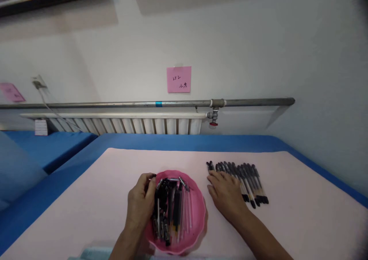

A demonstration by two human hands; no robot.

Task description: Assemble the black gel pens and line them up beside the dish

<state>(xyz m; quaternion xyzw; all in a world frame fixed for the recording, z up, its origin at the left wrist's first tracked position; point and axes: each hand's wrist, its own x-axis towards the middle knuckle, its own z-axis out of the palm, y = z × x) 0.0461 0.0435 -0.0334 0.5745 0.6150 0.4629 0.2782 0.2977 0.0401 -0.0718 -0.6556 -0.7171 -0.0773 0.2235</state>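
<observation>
My left hand [140, 199] is at the left rim of a pink scalloped bowl [199, 214], fingers curled and closed on a small black pen part [153, 175], mostly hidden. Inside the bowl lie clear pen barrels [188, 210], dark ink refills [177, 208], and black and silvery pen pieces [164, 231]. To the right of the bowl, my right hand [225, 193] rests palm down with its fingers stretched over the left end of a row of black-capped pens [254, 181]. It covers parts of several pens, and nothing shows in its grip.
A pale pink sheet [301, 206] covers the blue table [230, 142]. Behind it are a white radiator [172, 125], a grey pipe [120, 104] and a red-handled valve [213, 124]. Light-blue plastic [93, 253] lies at the front edge. Another blue table [66, 143] stands left.
</observation>
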